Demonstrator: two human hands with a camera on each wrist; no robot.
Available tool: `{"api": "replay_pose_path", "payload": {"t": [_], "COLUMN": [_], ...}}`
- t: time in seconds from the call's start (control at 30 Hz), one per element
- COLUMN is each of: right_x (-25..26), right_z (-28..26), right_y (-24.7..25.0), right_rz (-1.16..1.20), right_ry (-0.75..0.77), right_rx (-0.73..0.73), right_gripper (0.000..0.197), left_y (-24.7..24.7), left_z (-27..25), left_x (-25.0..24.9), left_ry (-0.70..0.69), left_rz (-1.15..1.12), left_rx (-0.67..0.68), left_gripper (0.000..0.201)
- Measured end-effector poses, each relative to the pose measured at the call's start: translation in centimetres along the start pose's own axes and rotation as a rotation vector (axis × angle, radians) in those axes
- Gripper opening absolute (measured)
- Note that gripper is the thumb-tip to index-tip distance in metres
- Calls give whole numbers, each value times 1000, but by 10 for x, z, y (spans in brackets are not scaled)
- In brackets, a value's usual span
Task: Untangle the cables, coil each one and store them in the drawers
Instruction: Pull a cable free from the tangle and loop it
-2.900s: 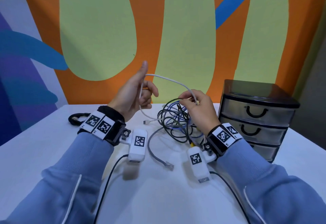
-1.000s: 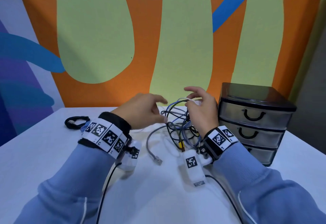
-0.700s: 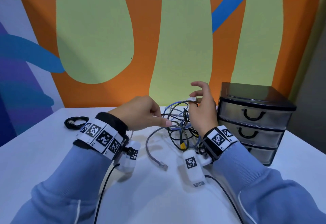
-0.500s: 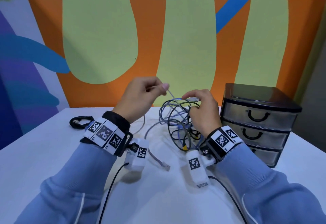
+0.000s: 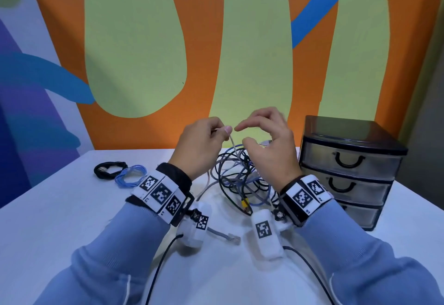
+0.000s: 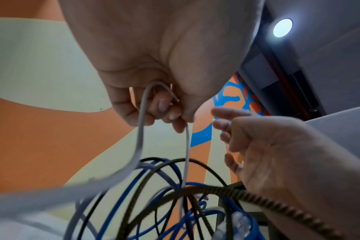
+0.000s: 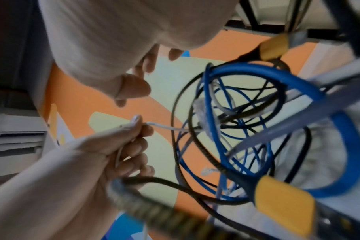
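A tangle of blue, black, grey and white cables (image 5: 240, 177) lies on the white table (image 5: 72, 220) between my wrists. My left hand (image 5: 223, 132) is raised above it and pinches a thin white cable (image 5: 232, 144) between thumb and fingertips. In the left wrist view that white cable (image 6: 143, 123) loops through the fingers and drops into the tangle (image 6: 175, 203). My right hand (image 5: 245, 134) hovers just right of the left with its fingers curved and apart, holding nothing. The right wrist view shows its fingertips (image 7: 150, 65) bare above the tangle (image 7: 247, 129).
A black three-drawer unit (image 5: 348, 167), all drawers closed, stands at the right. At the far left lie a coiled black cable (image 5: 108, 170) and a coiled blue cable (image 5: 131, 176). A grey network plug (image 5: 231, 237) trails toward me between the wrist cameras.
My left hand took hold of the white cable and lifted it above the tangle. My right hand let go of the white plug it pinched and opened its fingers.
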State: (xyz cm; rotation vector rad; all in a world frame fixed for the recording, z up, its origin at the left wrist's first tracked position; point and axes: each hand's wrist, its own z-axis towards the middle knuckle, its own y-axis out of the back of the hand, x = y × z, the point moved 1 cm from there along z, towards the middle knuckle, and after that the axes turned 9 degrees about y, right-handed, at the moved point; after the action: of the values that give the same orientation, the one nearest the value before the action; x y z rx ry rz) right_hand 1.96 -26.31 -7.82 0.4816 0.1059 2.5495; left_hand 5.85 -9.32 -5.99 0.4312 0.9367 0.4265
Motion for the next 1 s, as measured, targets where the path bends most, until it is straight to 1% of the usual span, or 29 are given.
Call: {"api": "replay_pose_path", "payload": {"t": [0.03, 0.07, 0.1, 0.13, 0.2, 0.23, 0.27, 0.33, 0.4, 0.47, 0.53, 0.6, 0.67, 0.73, 0.8, 0.83, 0.9, 0.93, 1.0], "right_x": [3, 5, 5, 2, -7, -11, -14, -21, -27, -29, -34, -35, -37, -37, -38, -38, -38, -37, -34], "right_z": [0, 0, -1, -3, -6, -7, -7, -6, -6, -8, -10, -11, -11, -10, -11, -12, -12, -12, -11], "right_y": [-1, -2, -4, -6, -5, -3, -2, 0, 1, 2, 3, 2, 1, 1, 3, 2, 2, 2, 4], "right_rz": [84, 159, 205, 201, 67, -6, -64, -142, -234, -257, -256, -284, -347, -423, -466, -467, -444, -409, -343], "right_ry": [-4, -47, -107, -165, -225, -236, -246, -269, -280, -307, -335, -346, -351, -392, -418, -410, -368, -349, -328], "right_rx": [44, 115, 199, 283, 424, 470, 482, 425, 393, 392, 374, 388, 432, 496, 509, 497, 449, 411, 334], "right_gripper": [31, 29, 26, 23, 21, 21, 24, 30, 35, 35, 38, 46, 52, 51, 48, 42, 22, 15, 15], "left_y": [1, 2, 3, 5, 9, 12, 15, 20, 25, 32, 35, 36, 39, 43, 46, 47, 51, 53, 58], "left_z": [0, 0, 0, -1, -2, -3, -3, -4, -2, 1, 1, -2, -2, -2, -2, -1, 1, 4, 12], "left_x": [0, 0, -1, -2, -5, -7, -10, -15, -18, -19, -19, -22, -23, -23, -22, -22, -18, -13, 0], "left_ry": [3, 3, 0, -12, -65, -97, -126, -161, -159, -150, -163, -180, -181, -171, -162, -157, -112, -58, 88], "left_rz": [-5, -19, -37, -63, -150, -200, -248, -347, -466, -567, -611, -633, -681, -740, -784, -804, -798, -750, -583], "left_rx": [10, 17, 20, 14, -20, -43, -69, -143, -246, -339, -403, -466, -538, -597, -624, -622, -589, -563, -515], "left_gripper": [31, 31, 31, 31, 31, 32, 32, 31, 28, 26, 26, 26, 25, 26, 27, 27, 29, 31, 33]}}
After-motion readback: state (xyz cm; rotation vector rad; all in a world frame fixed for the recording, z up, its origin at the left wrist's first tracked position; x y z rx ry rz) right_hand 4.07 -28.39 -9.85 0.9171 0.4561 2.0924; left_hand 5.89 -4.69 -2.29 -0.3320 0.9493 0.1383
